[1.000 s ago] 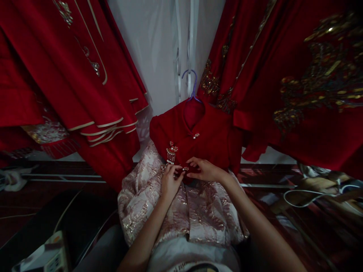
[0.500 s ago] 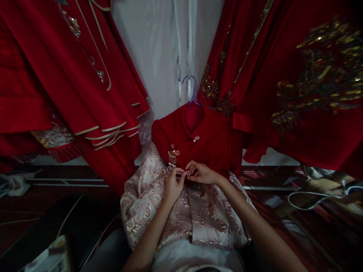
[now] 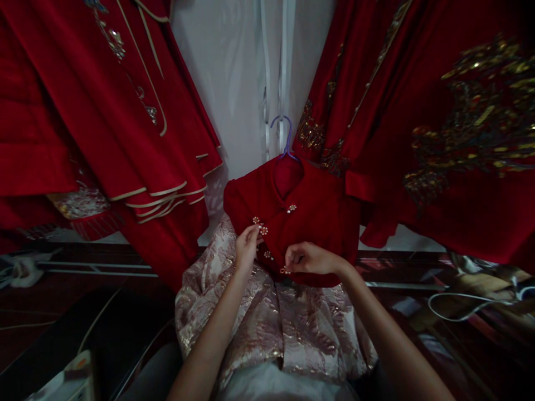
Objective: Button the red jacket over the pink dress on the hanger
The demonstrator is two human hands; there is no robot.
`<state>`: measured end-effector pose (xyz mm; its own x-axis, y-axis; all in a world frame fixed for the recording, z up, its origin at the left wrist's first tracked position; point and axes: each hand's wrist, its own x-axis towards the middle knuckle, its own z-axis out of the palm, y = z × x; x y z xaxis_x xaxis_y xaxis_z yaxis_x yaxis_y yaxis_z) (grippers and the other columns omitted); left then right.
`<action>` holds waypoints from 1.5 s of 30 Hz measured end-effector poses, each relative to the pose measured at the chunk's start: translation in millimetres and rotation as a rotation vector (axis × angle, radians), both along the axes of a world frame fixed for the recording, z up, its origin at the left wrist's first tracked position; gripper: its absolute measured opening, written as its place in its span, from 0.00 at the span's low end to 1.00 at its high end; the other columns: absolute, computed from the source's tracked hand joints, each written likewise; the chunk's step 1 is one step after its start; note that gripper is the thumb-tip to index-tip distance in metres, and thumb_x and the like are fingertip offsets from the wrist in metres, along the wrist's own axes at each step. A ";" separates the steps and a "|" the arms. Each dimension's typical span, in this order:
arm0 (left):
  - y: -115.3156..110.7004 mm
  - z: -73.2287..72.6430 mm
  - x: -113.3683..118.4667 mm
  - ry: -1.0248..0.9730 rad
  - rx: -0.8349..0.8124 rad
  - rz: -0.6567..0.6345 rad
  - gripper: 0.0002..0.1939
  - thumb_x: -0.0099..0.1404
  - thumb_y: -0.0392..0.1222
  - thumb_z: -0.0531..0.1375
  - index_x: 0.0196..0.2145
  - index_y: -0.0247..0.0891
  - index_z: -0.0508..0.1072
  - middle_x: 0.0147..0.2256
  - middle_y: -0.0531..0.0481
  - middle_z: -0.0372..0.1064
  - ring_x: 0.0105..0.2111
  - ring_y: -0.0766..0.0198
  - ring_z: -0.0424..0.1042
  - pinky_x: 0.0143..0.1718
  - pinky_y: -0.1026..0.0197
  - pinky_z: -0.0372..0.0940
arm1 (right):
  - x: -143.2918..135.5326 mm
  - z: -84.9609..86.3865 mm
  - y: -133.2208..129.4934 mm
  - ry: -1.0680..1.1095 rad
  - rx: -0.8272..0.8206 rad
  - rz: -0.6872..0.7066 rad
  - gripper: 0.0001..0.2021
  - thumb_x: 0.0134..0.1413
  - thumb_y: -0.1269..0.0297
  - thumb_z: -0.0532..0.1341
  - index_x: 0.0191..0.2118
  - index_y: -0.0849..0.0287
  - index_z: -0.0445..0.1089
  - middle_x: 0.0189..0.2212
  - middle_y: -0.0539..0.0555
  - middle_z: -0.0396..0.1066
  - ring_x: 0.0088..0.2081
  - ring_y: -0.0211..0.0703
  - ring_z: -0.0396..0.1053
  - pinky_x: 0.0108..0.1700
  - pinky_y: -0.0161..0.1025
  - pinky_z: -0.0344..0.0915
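Note:
A small red jacket [image 3: 315,223] with a stand collar hangs on a purple hanger [image 3: 288,136], its front trimmed with flower-shaped beaded ornaments. My left hand [image 3: 247,245] pinches a beaded ornament [image 3: 263,229] at the jacket's left front; the fingertips partly cover it. Below that hand, another beaded flower [image 3: 268,255] lies on the fabric. Near the hem, the curled fingers of my right hand [image 3: 313,259] pinch a small beaded fastener [image 3: 285,271]. One more beaded clasp [image 3: 291,209] sits under the collar. Below the jacket spreads a pale pink-gold brocade skirt [image 3: 254,334].
Red garments with pale piping [image 3: 167,195] hang at the left. At the right hangs a red garment with gold sequin embroidery [image 3: 480,122]. A white cable loop [image 3: 460,306] lies lower right, and a power strip [image 3: 69,379] lower left.
My hands, together at the hem before, have moved apart. The left went up and left to the beaded ornament, whose dangling strands no longer show; the right shifted slightly right and down.

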<state>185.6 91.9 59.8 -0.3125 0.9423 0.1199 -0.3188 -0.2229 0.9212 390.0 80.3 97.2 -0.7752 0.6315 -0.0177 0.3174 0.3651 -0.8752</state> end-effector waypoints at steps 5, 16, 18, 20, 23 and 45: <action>-5.3 6.2 1.0 -0.112 -0.027 -0.029 0.20 0.55 0.52 0.63 0.38 0.31 0.75 0.38 0.41 0.75 0.32 0.67 0.73 0.34 0.65 0.68 | -1.5 0.9 -1.0 0.020 -0.007 0.000 0.08 0.50 0.61 0.62 0.32 0.61 0.69 0.30 0.53 0.74 0.31 0.36 0.70 0.36 0.35 0.65; 1.0 -0.8 6.9 -0.086 -0.003 0.085 0.17 0.48 0.46 0.67 0.34 0.34 0.73 0.32 0.49 0.74 0.30 0.69 0.72 0.30 0.68 0.65 | -2.2 7.6 -3.4 -0.006 -0.027 0.001 0.10 0.49 0.59 0.63 0.32 0.62 0.68 0.30 0.54 0.73 0.31 0.37 0.68 0.35 0.35 0.63; 2.2 -1.7 8.4 -0.066 -0.008 0.101 0.15 0.50 0.45 0.65 0.34 0.35 0.71 0.31 0.50 0.74 0.29 0.69 0.72 0.29 0.68 0.65 | -2.2 7.4 -3.5 -0.015 -0.025 -0.001 0.11 0.49 0.59 0.63 0.33 0.62 0.68 0.31 0.54 0.73 0.32 0.38 0.69 0.36 0.36 0.64; 3.1 -1.3 10.1 -0.007 -0.009 0.100 0.13 0.53 0.46 0.63 0.33 0.36 0.70 0.31 0.51 0.73 0.28 0.69 0.71 0.26 0.68 0.64 | -0.5 8.0 -3.9 -0.034 -0.037 0.006 0.11 0.49 0.59 0.63 0.33 0.62 0.68 0.32 0.55 0.74 0.33 0.38 0.70 0.37 0.36 0.64; 5.2 4.4 13.5 0.159 0.038 0.075 0.08 0.57 0.44 0.59 0.31 0.36 0.70 0.29 0.51 0.72 0.27 0.70 0.70 0.26 0.69 0.63 | 6.2 11.2 -5.7 -0.090 -0.127 0.041 0.11 0.47 0.60 0.64 0.34 0.62 0.68 0.31 0.55 0.74 0.33 0.39 0.71 0.36 0.36 0.65; 38.4 97.6 21.8 1.931 0.738 0.064 0.11 0.69 0.42 0.49 0.40 0.36 0.68 0.39 0.46 0.66 0.42 0.60 0.65 0.33 0.63 0.65 | 27.2 32.2 -13.5 -0.158 -0.260 0.015 0.13 0.43 0.67 0.65 0.36 0.61 0.65 0.29 0.52 0.74 0.32 0.38 0.72 0.33 0.34 0.65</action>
<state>207.4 130.3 157.5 0.6285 0.5689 0.5304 0.7596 -0.5957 -0.2611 417.2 66.8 129.4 -0.7590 0.5784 -0.2989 0.4538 0.1406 -0.8800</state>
